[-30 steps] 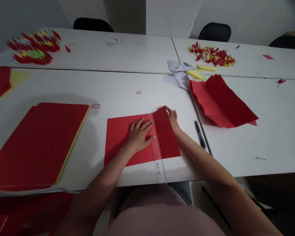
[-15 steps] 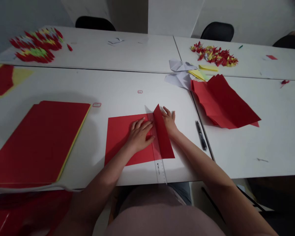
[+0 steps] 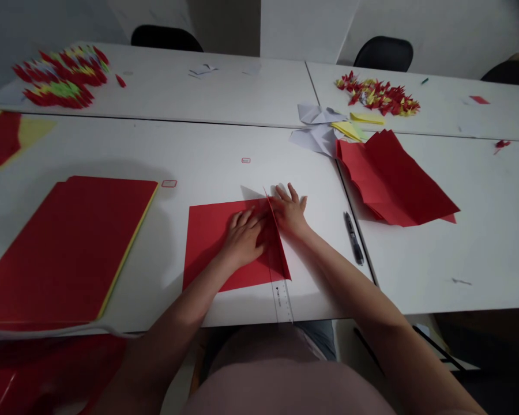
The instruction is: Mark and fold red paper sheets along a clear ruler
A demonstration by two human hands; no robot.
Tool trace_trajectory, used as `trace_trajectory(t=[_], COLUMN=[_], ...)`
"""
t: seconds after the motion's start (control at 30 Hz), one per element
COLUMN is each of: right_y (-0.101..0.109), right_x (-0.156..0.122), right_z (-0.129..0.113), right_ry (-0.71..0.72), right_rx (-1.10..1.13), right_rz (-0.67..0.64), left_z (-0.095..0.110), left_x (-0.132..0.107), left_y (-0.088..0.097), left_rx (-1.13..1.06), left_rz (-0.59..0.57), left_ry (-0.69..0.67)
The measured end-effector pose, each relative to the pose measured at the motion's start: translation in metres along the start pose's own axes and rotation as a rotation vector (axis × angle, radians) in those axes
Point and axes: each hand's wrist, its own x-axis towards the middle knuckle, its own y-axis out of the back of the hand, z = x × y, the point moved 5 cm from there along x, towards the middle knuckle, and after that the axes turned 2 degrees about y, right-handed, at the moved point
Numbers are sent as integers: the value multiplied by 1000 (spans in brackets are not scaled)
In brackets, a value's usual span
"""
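A red sheet of paper lies on the white table before me, its right part bent up along a clear ruler that lies across it. My left hand rests flat with fingers spread, on the paper and at the ruler's left edge; the raised flap hides some fingertips. Behind the flap, on its right side, my right hand presses against the paper with its fingers apart. The flap stands nearly upright, seen almost edge-on.
To the left lies a stack of red and yellow paper. On the right are a black pen and creased red sheets. Folded red and yellow pieces lie farther back, with more bundled pieces at the far left.
The right flap of the red sheet has swung up and leftward, from leaning right to nearly upright. My right hand moved slightly left with it; my left hand stayed nearly in place.
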Motion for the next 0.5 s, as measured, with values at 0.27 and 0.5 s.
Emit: trace_trajectory(t=[0.27,0.5], right_y=[-2,-1], right_x=[4,-4], right_z=[-4,-2], right_ry=[-51,-68], right_rx=[23,100], right_rz=[10,25], left_z=[0,1], left_x=[0,0], left_y=[0,0], left_rx=[-18,9], left_rz=[9,29], left_ry=[-15,-29])
